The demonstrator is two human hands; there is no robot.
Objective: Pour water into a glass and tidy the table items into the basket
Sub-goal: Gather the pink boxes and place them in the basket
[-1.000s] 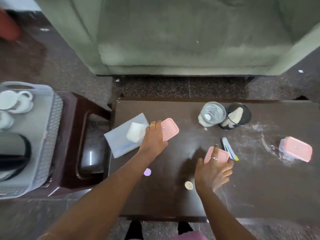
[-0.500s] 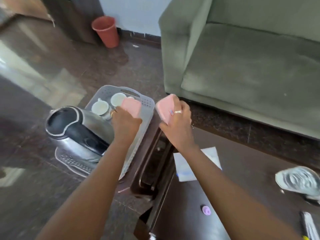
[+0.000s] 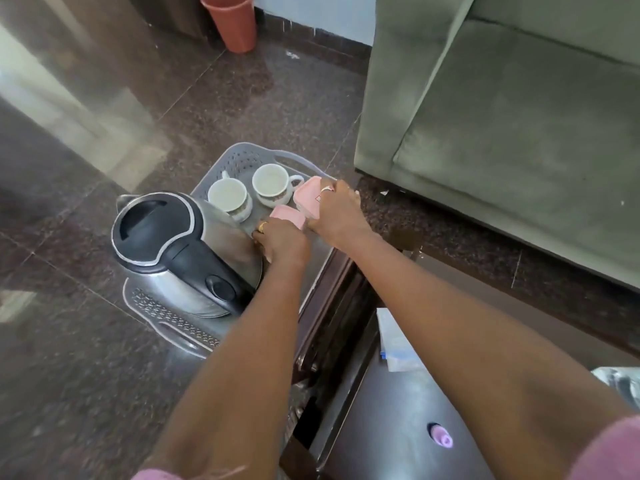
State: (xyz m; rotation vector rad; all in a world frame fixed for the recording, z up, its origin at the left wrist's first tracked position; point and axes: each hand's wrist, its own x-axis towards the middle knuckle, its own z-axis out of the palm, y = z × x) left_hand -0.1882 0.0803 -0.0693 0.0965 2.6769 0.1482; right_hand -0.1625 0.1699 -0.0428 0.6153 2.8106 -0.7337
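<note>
A grey perforated basket (image 3: 242, 157) sits on a dark wooden stool left of the table. It holds a steel electric kettle (image 3: 173, 251) and two white cups (image 3: 228, 197). My left hand (image 3: 282, 240) is inside the basket, fingers closed on a small pink-lidded box (image 3: 287, 214) lying next to the cups. My right hand (image 3: 337, 211) holds a second pink-lidded box (image 3: 306, 197) at the basket's right rim, just beyond the first. The glass (image 3: 620, 382) shows only as a blurred edge at the far right.
A dark wooden table (image 3: 391, 431) lies at lower right with a white sheet (image 3: 394, 344) and a small purple cap (image 3: 441, 439) on it. A green sofa (image 3: 519, 116) stands behind. An orange bin (image 3: 230, 20) stands on the floor by the wall.
Both hands picked the two pink boxes off the table, carried them left to the basket, and have now lowered them inside beside the cups. The view swung left with them.
</note>
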